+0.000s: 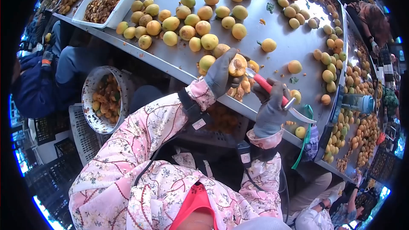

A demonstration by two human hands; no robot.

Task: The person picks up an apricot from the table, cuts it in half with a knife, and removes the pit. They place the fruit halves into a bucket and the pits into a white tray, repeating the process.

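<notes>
My left hand (218,76), in a grey glove, closes around a cut apricot (237,65) with its orange flesh turned up. My right hand (272,105), gloved too, grips a red-handled pitting knife (263,83). The knife's small metal tip is right beside the apricot, and a curved metal blade (301,115) sticks out past the handle's other end. Below the cut fruit, several opened apricot pieces (243,87) lie near the table edge. Whole yellow-green apricots (209,41) rest close to my left hand.
A metal table (272,21) carries many whole apricots. On its left corner stands a white tray (111,22) of pits. A white bucket (90,102) of apricot pieces is below, at left. A blue-lidded bottle (360,103) and a green strap (303,140) are at right. Other people work nearby.
</notes>
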